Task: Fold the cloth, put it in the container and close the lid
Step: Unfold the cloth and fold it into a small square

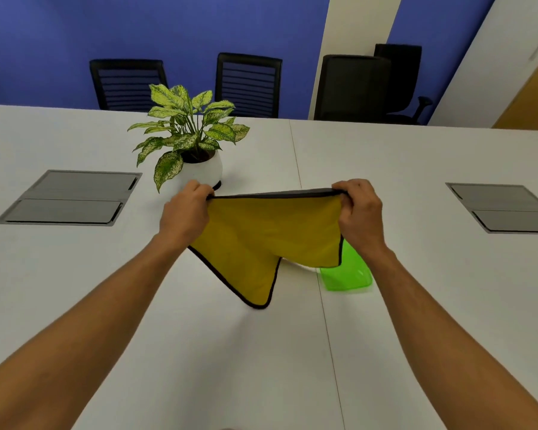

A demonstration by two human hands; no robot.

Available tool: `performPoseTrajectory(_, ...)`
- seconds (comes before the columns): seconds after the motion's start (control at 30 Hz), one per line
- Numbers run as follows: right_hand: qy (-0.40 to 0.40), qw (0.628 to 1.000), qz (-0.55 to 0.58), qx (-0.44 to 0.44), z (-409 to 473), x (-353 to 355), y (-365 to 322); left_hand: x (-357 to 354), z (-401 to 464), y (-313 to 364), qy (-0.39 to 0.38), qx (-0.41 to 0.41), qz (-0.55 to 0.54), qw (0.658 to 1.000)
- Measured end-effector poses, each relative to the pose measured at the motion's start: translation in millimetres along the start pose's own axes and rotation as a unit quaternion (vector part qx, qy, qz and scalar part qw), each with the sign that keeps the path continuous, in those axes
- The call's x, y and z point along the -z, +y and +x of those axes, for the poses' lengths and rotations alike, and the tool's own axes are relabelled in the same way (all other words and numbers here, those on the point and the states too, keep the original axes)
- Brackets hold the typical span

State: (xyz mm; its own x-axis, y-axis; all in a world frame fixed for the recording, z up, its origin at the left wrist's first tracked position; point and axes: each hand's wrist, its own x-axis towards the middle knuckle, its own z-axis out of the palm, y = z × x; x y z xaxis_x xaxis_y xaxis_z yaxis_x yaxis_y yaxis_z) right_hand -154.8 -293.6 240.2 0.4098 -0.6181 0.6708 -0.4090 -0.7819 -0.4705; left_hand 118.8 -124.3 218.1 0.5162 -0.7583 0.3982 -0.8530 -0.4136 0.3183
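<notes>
A yellow cloth (pixel 261 234) with a dark trim and grey back hangs in the air above the white table (pixel 199 352). My left hand (pixel 185 214) pinches its upper left corner and my right hand (pixel 359 214) pinches its upper right corner, the top edge stretched between them. One lower corner droops to a point near the table. Behind the cloth's lower right edge lies a translucent green lid (pixel 347 273). A sliver of something white (pixel 302 265) shows under the cloth; the container itself is mostly hidden.
A potted plant (pixel 196 144) in a white pot stands just beyond my left hand. Grey cable hatches are set into the table at left (pixel 72 197) and right (pixel 503 209). Black office chairs (pixel 249 83) line the far side against a blue wall.
</notes>
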Motion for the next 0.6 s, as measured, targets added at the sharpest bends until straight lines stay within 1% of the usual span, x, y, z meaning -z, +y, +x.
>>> performPoseTrajectory(0.07,0.011,1.0,0.01,-0.007,7.8,8.0,3.9,6.6,5.9,-4.5,0.011,0.041,-0.009,0.999)
performPoseTrajectory(0.2,0.026,0.998,0.037,-0.036,15.9,19.8,9.7,19.5,15.1,-3.4,0.058,0.116,-0.081,0.988)
performPoseTrajectory(0.27,0.019,0.996,0.052,-0.066,18.3,21.9,11.4,24.8,19.1,-0.3,0.071,0.125,-0.12,0.982)
performPoseTrajectory(0.33,0.007,0.991,0.077,-0.109,19.9,23.4,14.7,28.5,22.0,3.6,0.073,0.112,-0.153,0.979)
performPoseTrajectory(0.4,-0.003,0.985,0.101,-0.137,21.0,26.7,17.8,31.8,25.2,5.1,0.055,0.097,-0.198,0.974)
performPoseTrajectory(0.5,-0.031,0.981,0.124,-0.143,22.2,33.9,21.7,39.9,30.1,3.5,-0.011,0.077,-0.225,0.971)
performPoseTrajectory(0.6,-0.073,0.962,0.197,-0.174,25.8,43.4,23.9,50.6,36.2,0.7,-0.08,0.06,-0.263,0.96)
